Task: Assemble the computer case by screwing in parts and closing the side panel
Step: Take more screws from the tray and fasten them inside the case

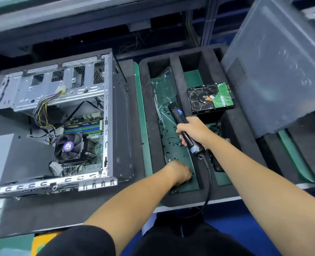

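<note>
The open computer case [116, 115] lies on its side at the left, showing the motherboard, the CPU fan [69, 145] and a bundle of cables. My right hand [193, 131] grips a black electric screwdriver [180, 119] whose tip points away over the foam tray. My left hand [179, 172] reaches down into the tray's left compartment among small black screws [173, 143]; its fingers are curled under and hidden, so I cannot tell if they pinch one. A hard drive [211, 97] lies circuit side up on the tray. The grey side panel [277, 71] leans at the right.
The black foam tray [145, 111] has several long compartments with green bottoms. A clear plastic bag [164, 84] and white cable ties lie in the left compartment. The screwdriver's coiled cord [207, 182] runs over the tray's front edge toward me.
</note>
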